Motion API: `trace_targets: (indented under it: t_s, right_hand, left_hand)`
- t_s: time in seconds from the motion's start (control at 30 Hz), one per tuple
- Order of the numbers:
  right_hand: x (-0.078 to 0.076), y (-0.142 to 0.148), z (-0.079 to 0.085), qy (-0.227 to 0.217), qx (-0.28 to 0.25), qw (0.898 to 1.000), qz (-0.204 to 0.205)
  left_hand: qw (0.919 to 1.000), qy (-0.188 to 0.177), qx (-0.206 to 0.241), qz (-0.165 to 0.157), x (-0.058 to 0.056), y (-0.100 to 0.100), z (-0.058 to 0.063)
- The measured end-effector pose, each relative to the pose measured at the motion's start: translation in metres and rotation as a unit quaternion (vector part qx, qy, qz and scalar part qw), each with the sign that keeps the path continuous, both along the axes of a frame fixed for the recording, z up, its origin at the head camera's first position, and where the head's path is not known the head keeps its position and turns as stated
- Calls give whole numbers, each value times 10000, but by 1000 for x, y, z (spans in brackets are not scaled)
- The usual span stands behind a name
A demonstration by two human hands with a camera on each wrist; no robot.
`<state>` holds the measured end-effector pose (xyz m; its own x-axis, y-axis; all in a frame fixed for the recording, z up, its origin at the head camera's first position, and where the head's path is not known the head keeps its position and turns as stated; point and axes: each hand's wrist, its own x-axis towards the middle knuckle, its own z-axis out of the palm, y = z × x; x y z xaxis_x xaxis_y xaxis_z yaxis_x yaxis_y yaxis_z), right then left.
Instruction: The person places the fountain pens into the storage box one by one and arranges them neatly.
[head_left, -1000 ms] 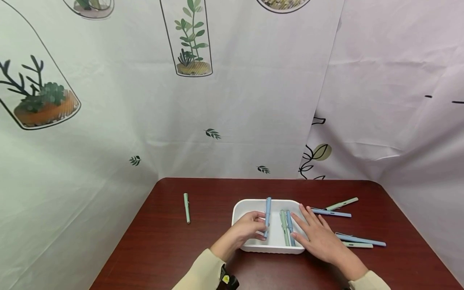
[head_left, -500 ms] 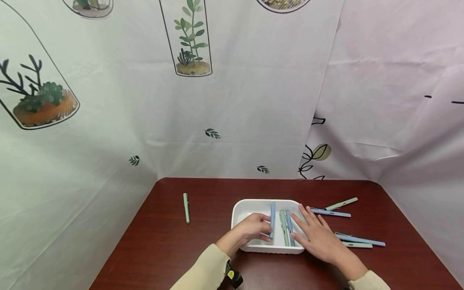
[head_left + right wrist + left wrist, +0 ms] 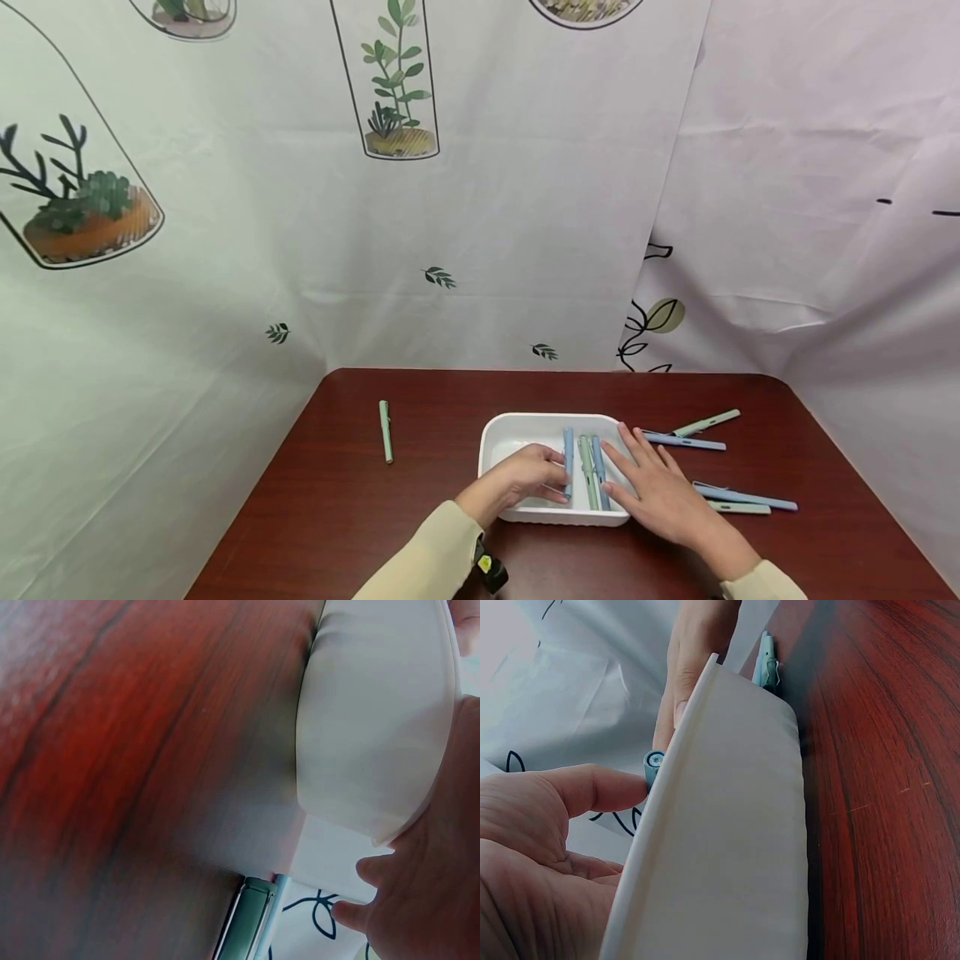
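Note:
My left hand (image 3: pixel 525 475) reaches over the near left side of a white tray (image 3: pixel 504 427) and pinches a blue pen (image 3: pixel 568 450). In the left wrist view the pen's round end (image 3: pixel 654 760) shows at the thumb, just over the tray's rim. The pen stands lengthwise in the tray, just left of a green pen (image 3: pixel 587 471) and a second blue pen (image 3: pixel 599 471) lying side by side. My right hand (image 3: pixel 663 496) rests on the tray's right rim with its fingers straight and spread.
To the right of the tray, a green pen (image 3: pixel 708 422) crosses a blue pen (image 3: pixel 697 442). Nearer, another blue pen (image 3: pixel 750 496) lies over a green one (image 3: pixel 742 507). A lone green pen (image 3: pixel 386 432) lies at the left on the dark red table (image 3: pixel 330 500).
My left hand has moved right and lowered the blue pen into the tray, up beside the green pen. The right hand has stayed on the rim.

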<state>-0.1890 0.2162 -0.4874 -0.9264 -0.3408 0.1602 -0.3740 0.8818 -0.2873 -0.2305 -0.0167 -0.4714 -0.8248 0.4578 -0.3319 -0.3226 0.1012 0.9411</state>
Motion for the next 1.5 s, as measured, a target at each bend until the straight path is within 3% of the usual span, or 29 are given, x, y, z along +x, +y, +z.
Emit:
trace_targets:
  t_s: [0.27,0.63,1.2,1.5]
  right_hand:
    - [1,0,-1,23,-31,10000,8]
    - [0,1,-2,92,-37,9999,36]
    - [1,0,-1,45,-81,9999,48]
    - [1,0,0,133,-64,9999,50]
  left_hand:
    - [9998,-160,-48,-58,1,4,-1]
    - [9995,-101,-297,-90,1,9,-1]
    - [9943,302,-1016,-119,4,13,-4]
    - [9913,568,-1175,-150,1,0,4]
